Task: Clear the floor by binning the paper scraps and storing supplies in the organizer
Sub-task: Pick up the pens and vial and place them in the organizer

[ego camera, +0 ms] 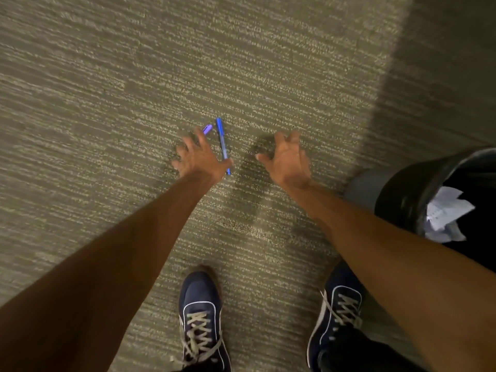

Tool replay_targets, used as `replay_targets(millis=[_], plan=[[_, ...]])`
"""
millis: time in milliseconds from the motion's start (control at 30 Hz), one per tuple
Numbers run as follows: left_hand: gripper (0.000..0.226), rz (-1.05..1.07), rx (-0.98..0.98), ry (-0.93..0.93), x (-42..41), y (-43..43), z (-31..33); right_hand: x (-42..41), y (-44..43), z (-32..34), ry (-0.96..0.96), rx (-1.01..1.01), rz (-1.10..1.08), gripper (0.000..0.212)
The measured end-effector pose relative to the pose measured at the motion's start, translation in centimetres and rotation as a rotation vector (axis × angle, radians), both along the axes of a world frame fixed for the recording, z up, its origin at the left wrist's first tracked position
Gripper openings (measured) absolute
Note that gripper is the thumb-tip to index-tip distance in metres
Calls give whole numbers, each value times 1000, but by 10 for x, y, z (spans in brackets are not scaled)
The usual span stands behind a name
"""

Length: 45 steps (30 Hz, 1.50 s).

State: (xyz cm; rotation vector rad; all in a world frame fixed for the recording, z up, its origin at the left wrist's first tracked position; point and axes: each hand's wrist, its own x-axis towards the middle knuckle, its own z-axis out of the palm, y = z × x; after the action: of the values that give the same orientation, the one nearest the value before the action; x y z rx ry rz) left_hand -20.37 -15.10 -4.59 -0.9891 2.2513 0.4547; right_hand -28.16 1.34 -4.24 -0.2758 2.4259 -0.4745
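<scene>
A blue pen (222, 142) lies on the grey-beige carpet, pointing away from me. Left of it a purple pen (207, 128) shows only its far end; the rest is hidden behind my left hand (198, 157). That hand hovers over the pens with fingers spread, its thumb side touching or overlapping the blue pen's near end. My right hand (288, 159) is stretched out to the right of the pens, fingers spread and curled, holding nothing. At the right edge stands a bin (397, 194) with a black liner; crumpled white paper scraps (445, 213) lie inside it.
My two dark blue trainers, left (201, 318) and right (338, 312), stand on the carpet at the bottom of the view. A darker shaded strip of floor (442, 76) runs along the right side behind the bin. No organizer is in view.
</scene>
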Motion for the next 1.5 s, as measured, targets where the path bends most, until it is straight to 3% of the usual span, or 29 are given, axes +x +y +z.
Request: replay_targets(millis=[200, 367, 500, 567, 733, 833, 1033, 1167, 1267, 1400, 1500], plan=[[73, -4, -62, 87, -1, 5, -9, 1, 0, -11, -21, -24, 56, 67], [56, 43, -23, 181, 2, 6, -14, 1, 0, -18, 2, -54, 54, 61], [87, 14, -5, 145, -8, 4, -16, 1, 1, -22, -18, -77, 44, 66], [84, 24, 22, 139, -12, 7, -22, 1, 2, -22, -12, -63, 63, 66], [73, -5, -45, 78, -24, 20, -31, -5, 4, -20, 110, -16, 110, 35], [74, -18, -71, 58, -28, 23, -33, -4, 5, -18, 32, -91, 31, 43], [54, -15, 1, 60, -24, 18, -32, -7, 3, -7, -60, -168, -45, 28], [76, -23, 4, 2, -27, 16, -31, -12, 4, 0, -70, -256, -121, 20], [72, 112, 143, 51, -33, 22, -18, -17, 6, 5, -66, -274, -167, 19], [41, 489, 464, 203, -33, 21, -6, -18, 9, 12, -118, -320, -236, 17], [21, 623, 618, 269, -30, 21, 2, -18, 10, 19, -135, -335, -270, 16]])
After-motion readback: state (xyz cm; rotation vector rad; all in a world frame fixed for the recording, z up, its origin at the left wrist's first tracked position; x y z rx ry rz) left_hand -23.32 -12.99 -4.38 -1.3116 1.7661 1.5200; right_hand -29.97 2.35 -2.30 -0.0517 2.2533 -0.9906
